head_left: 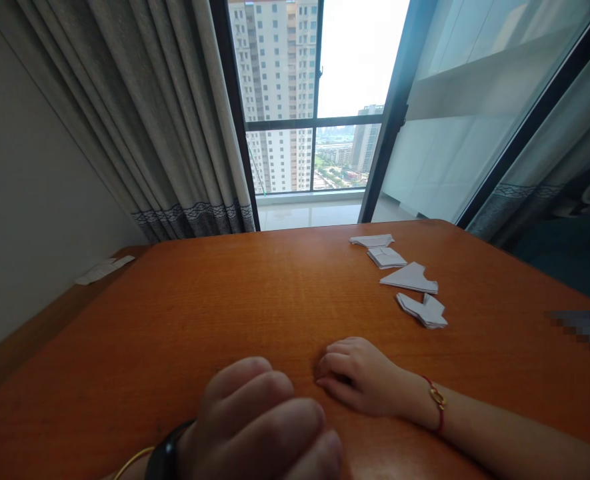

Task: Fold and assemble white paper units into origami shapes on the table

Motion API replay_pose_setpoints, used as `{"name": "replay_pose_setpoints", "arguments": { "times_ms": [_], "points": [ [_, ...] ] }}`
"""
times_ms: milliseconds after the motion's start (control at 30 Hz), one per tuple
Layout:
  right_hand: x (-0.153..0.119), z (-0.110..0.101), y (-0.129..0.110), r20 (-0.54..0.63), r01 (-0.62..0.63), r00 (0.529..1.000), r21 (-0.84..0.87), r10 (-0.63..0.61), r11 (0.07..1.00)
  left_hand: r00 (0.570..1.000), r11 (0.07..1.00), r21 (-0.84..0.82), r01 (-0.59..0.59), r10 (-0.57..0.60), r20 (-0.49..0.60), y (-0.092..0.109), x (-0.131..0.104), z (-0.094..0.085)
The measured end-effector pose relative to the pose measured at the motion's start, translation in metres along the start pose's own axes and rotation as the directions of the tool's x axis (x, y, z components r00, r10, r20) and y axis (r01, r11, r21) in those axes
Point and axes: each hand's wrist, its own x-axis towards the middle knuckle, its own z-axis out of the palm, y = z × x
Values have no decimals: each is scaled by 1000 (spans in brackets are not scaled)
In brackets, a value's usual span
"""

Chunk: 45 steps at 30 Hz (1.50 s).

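Observation:
My left hand is raised close to the camera, its fingers curled into a fist. The palm side is turned away, so anything inside it is hidden. A black band and a thin gold bangle circle that wrist. On the wooden table rests my right hand, fingers curled in, with nothing showing in the gap by the thumb. Its wrist wears a red cord bracelet. Nearest to it lies a folded white paper piece, beyond the knuckles and apart from them.
Further back in a row lie a pointed folded paper, a squarish one and a flat one. White paper strips sit at the left edge by the wall. A curtain and glass door stand behind the table.

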Motion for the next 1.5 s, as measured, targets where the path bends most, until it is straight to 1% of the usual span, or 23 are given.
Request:
{"name": "replay_pose_setpoints", "arguments": {
  "times_ms": [67, 100, 133, 200, 267, 367, 500, 733, 833, 1000, 1200, 1300, 1500],
  "points": [
    [0, 0, 1, -33, 24, 999, -10, -24, 1000, 998, 998, -9, -57, 58, 16, -16, 2, 24],
    [0, 0, 1, -57, 37, 998, -18, -38, 999, 996, 996, -12, -86, 86, 36, -22, 0, 35],
    [0, 0, 1, -81, 50, 995, -28, -52, 998, 992, 995, -25, -94, 96, 80, -26, -3, 45],
    [-1, 0, 0, -115, 68, 991, -46, -73, 997, 983, 998, -34, -62, 67, 173, -30, -11, 57],
    [-1, -2, -5, -129, 86, 987, -58, -93, 995, 972, 999, -41, -10, 19, 233, -28, -18, 63],
    [-3, -5, -18, -114, 89, 989, -50, -94, 995, 964, 998, -57, 24, -8, 265, -22, -22, 64],
    [-6, -4, -29, -95, 77, 993, -12, -77, 997, 958, 995, -99, 19, 10, 285, -15, -23, 66],
    [-8, 8, -19, -56, 80, 995, 27, -78, 996, 933, 992, -124, 36, 11, 360, -15, -29, 69],
    [-9, 8, -18, -25, 73, 997, 31, -73, 997, 917, 991, -125, 51, 3, 398, -16, -29, 69],
    [-10, 8, -19, 4, 67, 998, 12, -67, 998, 907, 988, -144, 62, 5, 422, -16, -30, 70],
    [-8, 8, -18, 50, 60, 997, -28, -59, 998, 857, 983, -158, 92, 3, 516, -16, -32, 72],
    [-7, 7, -19, 63, 53, 997, -25, -52, 998, 846, 983, -159, 95, 4, 534, -17, -33, 72],
    [-7, 7, -18, 71, 47, 996, -10, -46, 999, 840, 984, -155, 87, 11, 543, -16, -34, 73]
  ]
}}
